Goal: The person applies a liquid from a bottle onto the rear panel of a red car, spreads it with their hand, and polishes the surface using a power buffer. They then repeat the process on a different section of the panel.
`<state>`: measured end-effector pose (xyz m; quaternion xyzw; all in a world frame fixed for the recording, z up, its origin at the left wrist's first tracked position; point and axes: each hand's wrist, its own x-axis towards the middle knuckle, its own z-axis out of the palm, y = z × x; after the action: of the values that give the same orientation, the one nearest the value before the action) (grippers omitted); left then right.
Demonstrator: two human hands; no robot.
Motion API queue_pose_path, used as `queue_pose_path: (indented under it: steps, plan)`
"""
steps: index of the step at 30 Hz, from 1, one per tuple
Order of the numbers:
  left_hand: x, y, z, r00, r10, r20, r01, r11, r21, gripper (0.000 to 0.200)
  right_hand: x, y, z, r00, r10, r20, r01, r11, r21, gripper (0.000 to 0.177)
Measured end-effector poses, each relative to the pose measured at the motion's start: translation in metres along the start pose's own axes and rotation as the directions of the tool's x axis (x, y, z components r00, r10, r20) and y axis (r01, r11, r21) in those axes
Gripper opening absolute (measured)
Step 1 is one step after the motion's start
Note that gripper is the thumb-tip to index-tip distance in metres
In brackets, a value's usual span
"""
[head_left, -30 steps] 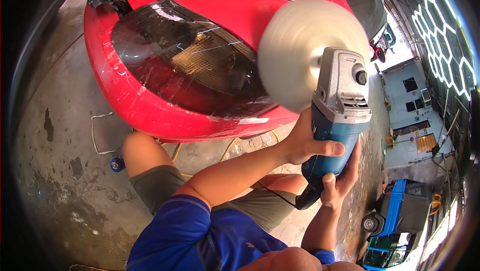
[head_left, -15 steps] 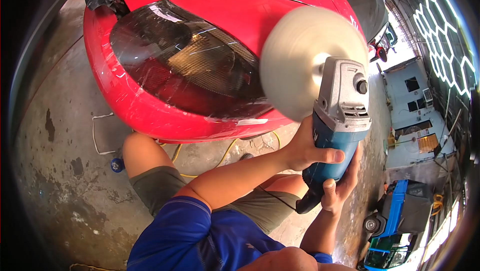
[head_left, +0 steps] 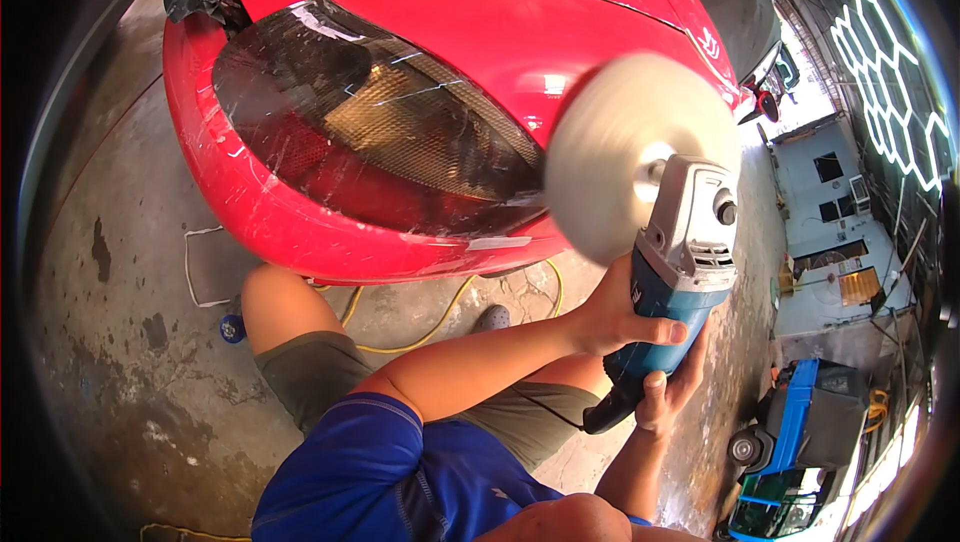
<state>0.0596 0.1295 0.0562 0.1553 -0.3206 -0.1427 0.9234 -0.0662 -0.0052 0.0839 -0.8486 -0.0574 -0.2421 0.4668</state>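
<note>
Polisher [head_left: 685, 262] sits lower and further right in view than 1.0 s ago. Its spinning pad [head_left: 640, 157] now covers only the right tip of the dark headlight [head_left: 370, 132], so more lens and more red panel [head_left: 520, 37] above it show. Left hand [head_left: 615, 317] and right hand [head_left: 665, 387] are lower with the tool. Grey shoe [head_left: 492, 318] is now visible beside the yellow cable [head_left: 430, 327].

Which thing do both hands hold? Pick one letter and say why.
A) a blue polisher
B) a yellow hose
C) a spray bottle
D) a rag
A: the left hand and the right hand both wrap the blue body of the polisher, whose blurred pad sits at the right end of the dark lamp on the red car.
</note>
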Motion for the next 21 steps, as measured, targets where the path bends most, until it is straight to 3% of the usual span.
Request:
queue_pose_path:
  steps: [9, 13, 21]
  plan:
    - [0.010, -0.021, -0.003, 1.000, -0.016, 0.015, 0.015, 1.000, 0.020, 0.110, 0.003, 0.007, -0.007, 0.998, 0.051, -0.043, -0.051, 0.999, 0.011, 0.129]
    - [0.016, -0.029, -0.003, 0.998, -0.060, 0.003, 0.060, 0.997, 0.051, 0.114, 0.004, 0.016, -0.013, 0.998, 0.016, -0.058, -0.017, 1.000, -0.022, 0.122]
    - [0.025, -0.046, -0.001, 0.991, -0.134, -0.025, 0.136, 0.986, 0.093, 0.113, 0.001, 0.037, -0.029, 0.992, 0.061, -0.109, -0.059, 0.998, 0.024, 0.125]
